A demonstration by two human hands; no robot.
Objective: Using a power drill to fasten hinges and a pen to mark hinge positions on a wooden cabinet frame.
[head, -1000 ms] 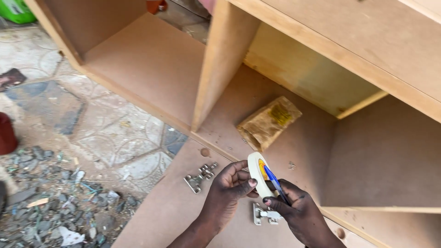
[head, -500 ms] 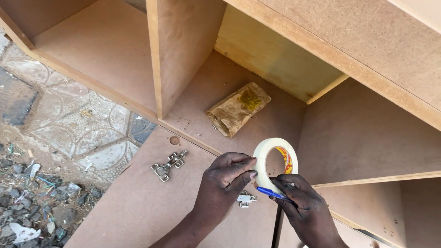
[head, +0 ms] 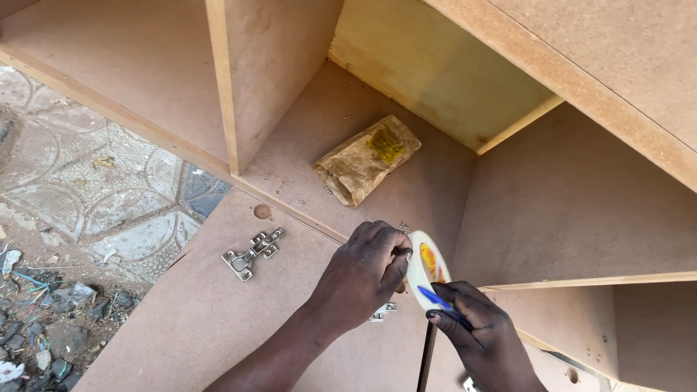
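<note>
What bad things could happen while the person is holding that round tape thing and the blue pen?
The left hand pinches the tape roll by its rim only, so it might slip and drop onto the board. The right hand holds a blue pen close against the roll, so the tip could mark or poke the tape. The loose metal hinge and small screws nearby could get knocked off.

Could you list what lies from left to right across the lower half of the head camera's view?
Rubble on the ground → loose metal hinge on the board → left hand → roll of tape → right hand with a blue pen → edge of the cabinet shelf.
</note>
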